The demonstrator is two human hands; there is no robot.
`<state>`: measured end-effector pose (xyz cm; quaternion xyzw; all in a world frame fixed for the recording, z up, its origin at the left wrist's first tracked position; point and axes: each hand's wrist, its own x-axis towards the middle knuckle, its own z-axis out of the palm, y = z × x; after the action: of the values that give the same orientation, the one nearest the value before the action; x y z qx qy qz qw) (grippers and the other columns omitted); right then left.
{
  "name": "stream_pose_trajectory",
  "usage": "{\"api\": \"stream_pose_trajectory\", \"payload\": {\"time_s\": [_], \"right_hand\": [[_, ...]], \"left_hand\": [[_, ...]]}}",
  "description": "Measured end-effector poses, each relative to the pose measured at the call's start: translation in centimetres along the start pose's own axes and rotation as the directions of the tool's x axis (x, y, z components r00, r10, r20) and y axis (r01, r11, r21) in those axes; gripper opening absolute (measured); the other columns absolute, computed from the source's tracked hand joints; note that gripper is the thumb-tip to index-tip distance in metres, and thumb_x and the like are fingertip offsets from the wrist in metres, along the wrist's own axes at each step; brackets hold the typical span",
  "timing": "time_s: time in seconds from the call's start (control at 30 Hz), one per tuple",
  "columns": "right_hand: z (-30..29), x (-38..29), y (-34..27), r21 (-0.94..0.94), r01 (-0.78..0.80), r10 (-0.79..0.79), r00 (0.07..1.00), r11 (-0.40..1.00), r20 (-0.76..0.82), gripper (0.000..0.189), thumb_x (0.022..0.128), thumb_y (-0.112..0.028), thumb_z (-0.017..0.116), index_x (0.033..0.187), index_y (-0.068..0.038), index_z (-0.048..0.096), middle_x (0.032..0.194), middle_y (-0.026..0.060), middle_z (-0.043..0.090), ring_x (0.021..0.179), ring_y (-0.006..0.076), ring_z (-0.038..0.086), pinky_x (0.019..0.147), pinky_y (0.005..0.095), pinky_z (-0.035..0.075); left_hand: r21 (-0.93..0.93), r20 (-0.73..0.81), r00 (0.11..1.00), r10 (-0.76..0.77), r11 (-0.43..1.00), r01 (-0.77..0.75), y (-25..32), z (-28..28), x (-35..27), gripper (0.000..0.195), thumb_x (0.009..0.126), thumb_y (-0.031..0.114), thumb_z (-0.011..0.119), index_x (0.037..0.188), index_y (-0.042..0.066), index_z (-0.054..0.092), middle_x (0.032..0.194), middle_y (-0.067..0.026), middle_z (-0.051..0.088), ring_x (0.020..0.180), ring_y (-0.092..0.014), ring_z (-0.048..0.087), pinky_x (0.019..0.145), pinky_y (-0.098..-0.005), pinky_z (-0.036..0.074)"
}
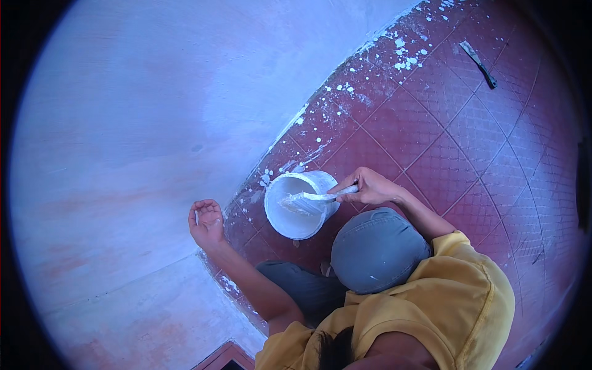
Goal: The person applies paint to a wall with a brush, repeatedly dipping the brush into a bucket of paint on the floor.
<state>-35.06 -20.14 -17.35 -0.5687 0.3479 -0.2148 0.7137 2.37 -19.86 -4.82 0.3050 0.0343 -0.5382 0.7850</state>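
Note:
My right hand [372,185] grips the handle of a paintbrush [305,203]. The brush's bristles, coated white, are over the mouth of a white plastic bucket [327,179]. Whether they touch the inside of the bucket, I cannot tell. White paint smears the bucket's walls, and the level of its contents is unclear. Off to the left, my left hand [209,224] is raised in front of the pale wall [138,152], palm showing and fingers loosely curled around nothing. Contact between this hand and the wall is not plain.
Red floor tiles [416,138] carry white paint splatters [407,58] along the wall's foot. A putty knife [478,64] with a dark handle lies on the tiles at upper right. My bent knee [379,249] is close to the bucket. A reddish frame [224,356] shows at the bottom edge.

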Motion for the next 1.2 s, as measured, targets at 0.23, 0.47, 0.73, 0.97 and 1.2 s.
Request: {"api": "stream_pose_trajectory", "payload": {"time_s": [0.23,0.47,0.73,0.97,1.2], "right_hand": [[0.0,-0.2,-1.1,0.007,0.084,-0.084,0.996,0.996,0.005,0.025,0.077,-0.009,0.067,0.102,-0.010,0.067,0.089,0.0086,0.068,0.074,0.0085,0.056,0.069,0.0257,0.044],[0.0,0.0,0.3,0.105,0.117,-0.120,0.992,0.988,0.026,0.025,0.077,-0.010,0.067,0.102,-0.008,0.067,0.089,0.0077,0.068,0.072,0.0078,0.055,0.066,0.0256,0.044],[0.0,-0.3,-0.6,0.027,0.150,-0.150,0.989,0.988,-0.009,0.025,0.077,-0.010,0.067,0.102,-0.008,0.067,0.088,0.0078,0.068,0.072,0.0082,0.055,0.067,0.0251,0.044],[-0.3,-1.3,-2.0,-0.008,0.140,-0.140,0.990,0.990,-0.017,0.025,0.077,-0.009,0.066,0.102,-0.008,0.067,0.087,0.0089,0.068,0.071,0.0083,0.055,0.065,0.0242,0.044],[-0.3,-0.7,-0.8,-0.058,0.141,-0.146,0.985,0.988,-0.097,0.024,0.076,-0.008,0.065,0.100,-0.008,0.067,0.086,0.0102,0.068,0.076,0.0111,0.061,0.072,0.0268,0.047]], "left_hand": [[-0.008,-0.008,1.000,-0.005,1.000,0.005,-0.1,0.2,-0.2,0.008,0.085,0.005,0.042,0.085,0.000,0.048,0.079,-0.0103,0.053,0.076,-0.020,0.052,0.078,-0.0371,0.043],[-0.009,-0.016,1.000,0.009,1.000,-0.009,-0.3,0.7,-0.6,0.008,0.085,0.006,0.042,0.085,0.000,0.048,0.079,-0.0103,0.053,0.077,-0.020,0.052,0.078,-0.0369,0.043],[-0.003,-0.013,1.000,0.020,1.000,-0.020,0.2,0.5,-0.7,0.007,0.085,0.006,0.042,0.084,0.001,0.047,0.079,-0.0100,0.052,0.077,-0.020,0.051,0.078,-0.0368,0.042],[-0.024,0.005,1.000,0.028,0.999,-0.028,-0.1,0.5,-1.1,0.008,0.085,0.006,0.045,0.084,0.000,0.048,0.081,-0.0091,0.052,0.080,-0.019,0.051,0.080,-0.0360,0.042],[-0.030,0.001,0.999,0.033,0.999,-0.033,0.3,0.1,-0.8,0.006,0.084,0.005,0.046,0.085,-0.001,0.047,0.081,-0.0086,0.051,0.079,-0.019,0.050,0.080,-0.0359,0.042]]}}
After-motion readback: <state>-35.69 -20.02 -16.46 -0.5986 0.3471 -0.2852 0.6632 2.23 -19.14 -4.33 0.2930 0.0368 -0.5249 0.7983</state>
